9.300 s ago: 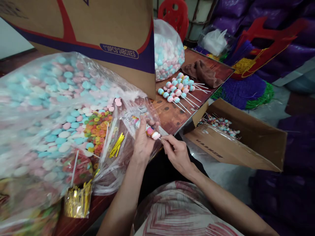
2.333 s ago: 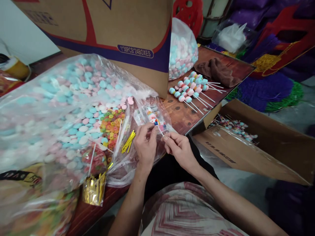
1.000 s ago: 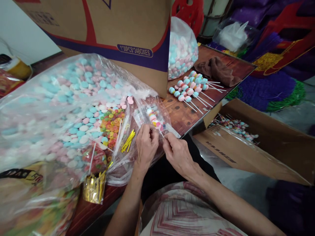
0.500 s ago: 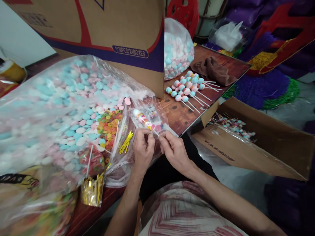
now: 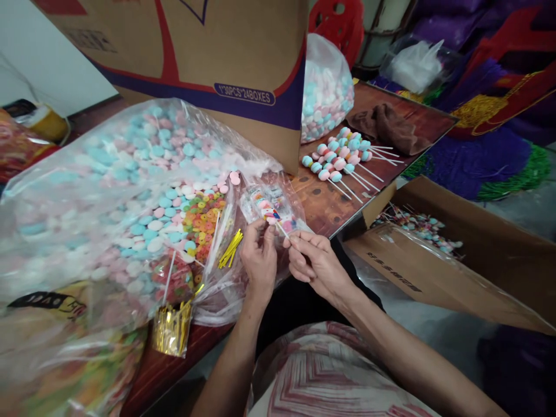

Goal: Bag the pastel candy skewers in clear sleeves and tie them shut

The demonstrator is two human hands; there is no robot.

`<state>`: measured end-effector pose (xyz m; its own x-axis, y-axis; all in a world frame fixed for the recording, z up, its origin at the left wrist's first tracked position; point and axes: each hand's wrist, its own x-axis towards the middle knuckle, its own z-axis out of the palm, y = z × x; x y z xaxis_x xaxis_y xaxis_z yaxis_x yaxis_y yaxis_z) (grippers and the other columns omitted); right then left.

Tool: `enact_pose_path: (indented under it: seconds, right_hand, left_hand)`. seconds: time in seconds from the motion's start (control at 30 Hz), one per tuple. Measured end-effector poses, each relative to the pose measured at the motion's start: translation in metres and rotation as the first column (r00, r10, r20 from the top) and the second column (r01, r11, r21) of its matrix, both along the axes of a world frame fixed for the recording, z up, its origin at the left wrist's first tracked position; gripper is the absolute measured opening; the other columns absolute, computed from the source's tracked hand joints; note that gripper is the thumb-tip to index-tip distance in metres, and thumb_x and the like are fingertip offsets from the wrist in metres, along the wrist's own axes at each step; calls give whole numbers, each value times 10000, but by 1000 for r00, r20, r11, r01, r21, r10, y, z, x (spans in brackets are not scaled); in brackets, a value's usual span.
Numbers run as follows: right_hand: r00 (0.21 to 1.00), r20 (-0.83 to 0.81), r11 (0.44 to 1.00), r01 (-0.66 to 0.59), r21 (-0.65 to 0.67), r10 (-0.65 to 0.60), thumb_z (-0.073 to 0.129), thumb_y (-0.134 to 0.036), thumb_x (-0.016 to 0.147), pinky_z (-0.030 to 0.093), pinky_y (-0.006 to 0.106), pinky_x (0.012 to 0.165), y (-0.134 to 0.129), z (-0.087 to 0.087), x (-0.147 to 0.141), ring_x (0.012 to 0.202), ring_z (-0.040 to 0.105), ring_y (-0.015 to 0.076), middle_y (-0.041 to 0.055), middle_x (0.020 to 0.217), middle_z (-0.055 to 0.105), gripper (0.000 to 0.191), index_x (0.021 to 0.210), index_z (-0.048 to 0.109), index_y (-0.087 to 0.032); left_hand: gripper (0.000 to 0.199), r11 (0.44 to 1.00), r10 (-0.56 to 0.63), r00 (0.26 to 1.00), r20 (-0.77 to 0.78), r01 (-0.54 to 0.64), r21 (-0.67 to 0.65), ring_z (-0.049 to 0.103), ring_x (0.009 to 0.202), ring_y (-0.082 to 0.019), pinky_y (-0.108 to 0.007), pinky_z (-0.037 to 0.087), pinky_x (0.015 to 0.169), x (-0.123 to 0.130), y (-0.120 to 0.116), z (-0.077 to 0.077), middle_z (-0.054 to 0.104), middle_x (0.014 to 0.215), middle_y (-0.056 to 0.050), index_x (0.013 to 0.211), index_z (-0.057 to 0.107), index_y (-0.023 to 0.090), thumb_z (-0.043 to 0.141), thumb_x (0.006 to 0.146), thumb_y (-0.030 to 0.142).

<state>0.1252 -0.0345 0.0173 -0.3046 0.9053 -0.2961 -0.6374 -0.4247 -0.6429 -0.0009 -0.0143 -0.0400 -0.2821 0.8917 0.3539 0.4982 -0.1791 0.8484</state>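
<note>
Here's the marshmallow skewer on the near side of the printed carton, long axis slanting candy-first toward it, right hand fingers pinching the stick, left hand fingers pinching at the candy's base.

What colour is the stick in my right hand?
The stick is white; the head view shows it.

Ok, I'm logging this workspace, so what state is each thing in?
Held skewer: seemingly bagged, closure unclear.
Right hand: pinching its stick.
Left hand: at the held skewer, grip unclear.
Piled skewers: lying unbagged.
Large candy bag: open, candies exposed.
Rear candy bag: bulging.
Loose gold ties: bunched.
Gold-tie pack: ties poking out.
Low carton: open, holding more skewers.
Tall carton: upright.
Brown cloth: crumpled.
</note>
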Motion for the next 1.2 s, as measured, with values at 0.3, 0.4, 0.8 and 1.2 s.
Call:
enact_pose_path:
  seconds: [0.3, 0.4, 0.8, 1.2]
  right_hand:
    - [992, -102, 994, -85, -64, 78, 713, -235, 816, 195, 136, 332, 1, -7, 6, 336, 183, -5, -113, 465, 419, 134, 799, 635, -127]
    - [995, -69, 995, -78, -58, 74, 721, -259, 815, 190, 140, 332, 0, -9, 6, 331, 187, -3, -114, 457, 413, 158, 796, 632, -131]
    - [998, 46, 999, -40, -34, 41, 743, -317, 804, 181, 149, 330, -2, -9, 3, 319, 199, -4, -111, 433, 413, 213, 771, 632, -138]
    - [982, 190, 1000, 1, -4, 0, 718, -341, 803, 190, 156, 323, -5, -10, -3, 310, 236, 12, -108, 416, 411, 223, 754, 606, -154]
  left_hand:
    - [163, 1000, 3, 970, 245, -6, 9, 684, 734, -144, -277, 545, 693, -3, 2, 14, 701, 854, -28, 944, 658, 194, 578, 934, 336]
    - [181, 1000, 3, 985, 175, -8, 27, 683, 729, -145, -288, 546, 709, -5, 2, 12, 703, 840, -27, 929, 663, 197, 580, 932, 359]
    - [160, 994, 25, 979, 202, -3, -105, 647, 619, -125, -254, 524, 599, -2, 0, 18, 709, 774, -19, 928, 676, 195, 615, 895, 339]
    - [79, 990, 50, 985, 166, -27, -137, 553, 569, -119, -240, 443, 567, -1, 4, 27, 594, 639, 27, 769, 618, 201, 561, 823, 201]
